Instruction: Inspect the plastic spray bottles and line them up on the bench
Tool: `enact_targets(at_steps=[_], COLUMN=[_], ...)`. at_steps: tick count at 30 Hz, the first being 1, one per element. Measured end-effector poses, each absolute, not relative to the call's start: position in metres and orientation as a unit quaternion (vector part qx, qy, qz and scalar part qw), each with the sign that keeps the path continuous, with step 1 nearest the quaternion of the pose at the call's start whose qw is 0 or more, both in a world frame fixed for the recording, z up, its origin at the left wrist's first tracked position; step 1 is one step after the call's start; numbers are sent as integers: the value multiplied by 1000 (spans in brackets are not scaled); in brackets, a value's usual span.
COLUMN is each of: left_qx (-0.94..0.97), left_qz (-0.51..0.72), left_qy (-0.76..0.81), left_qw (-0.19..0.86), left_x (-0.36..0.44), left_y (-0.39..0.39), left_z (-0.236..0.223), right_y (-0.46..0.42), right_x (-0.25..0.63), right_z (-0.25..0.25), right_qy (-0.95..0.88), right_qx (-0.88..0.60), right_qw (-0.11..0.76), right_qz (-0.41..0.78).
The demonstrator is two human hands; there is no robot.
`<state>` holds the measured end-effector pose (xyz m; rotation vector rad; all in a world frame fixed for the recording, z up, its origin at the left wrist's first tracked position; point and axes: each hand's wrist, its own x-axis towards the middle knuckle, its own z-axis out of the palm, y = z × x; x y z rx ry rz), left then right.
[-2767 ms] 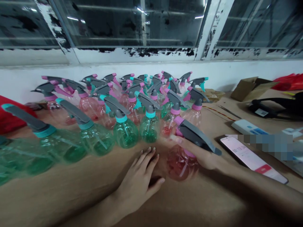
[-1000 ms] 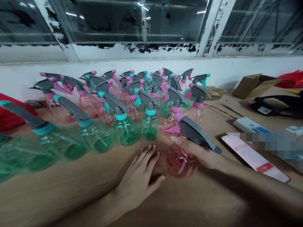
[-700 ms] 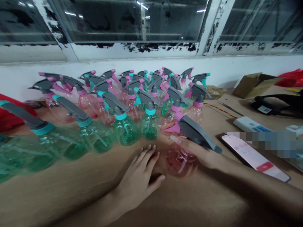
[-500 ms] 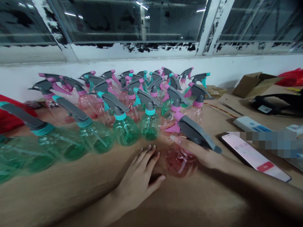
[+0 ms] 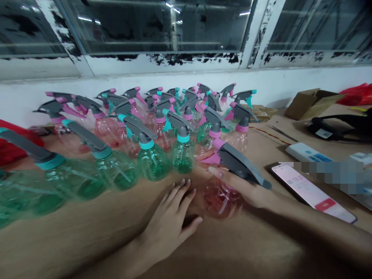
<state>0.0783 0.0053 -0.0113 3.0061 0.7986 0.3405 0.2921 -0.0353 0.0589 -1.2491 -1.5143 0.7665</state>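
My right hand (image 5: 247, 186) is wrapped round the neck of a pink spray bottle (image 5: 222, 199), just under its grey and pink trigger head. This bottle stands upright on the wooden table (image 5: 122, 228). Flat on the tabletop to its left lies my left hand (image 5: 171, 217), fingers stretched out and nothing in them. Beyond its fingertips is a green spray bottle (image 5: 183, 155) with a teal collar, and another green spray bottle (image 5: 153, 162) stands to the left of that one. Part of the held bottle's neck is hidden by my right fingers.
Several more pink and green spray bottles crowd the back and left. On the right lie a lit phone (image 5: 314, 193), a white power strip (image 5: 308, 152) and a black strap-like object (image 5: 340, 128). An open cardboard box (image 5: 310, 104) sits behind, with red plastic (image 5: 17, 141) at far left.
The view has shifted very slightly. Both hands and the held pink bottle stay in practically the same place.
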Motion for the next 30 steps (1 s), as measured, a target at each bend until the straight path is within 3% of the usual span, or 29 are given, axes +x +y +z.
enact_targets(at_steps=[12, 18, 30], left_qx=[961, 961, 961], left_qz=[105, 110, 115], left_qy=[255, 254, 253], left_qw=[17, 18, 15], left_x=[78, 78, 78], left_y=[5, 5, 5], left_z=[-12, -11, -11], right_y=[-35, -36, -37], right_x=[290, 292, 299], right_z=[66, 57, 61], right_qy=[-632, -614, -628], right_qx=[-513, -505, -540], right_qw=[493, 483, 482], right_qz=[307, 366, 287])
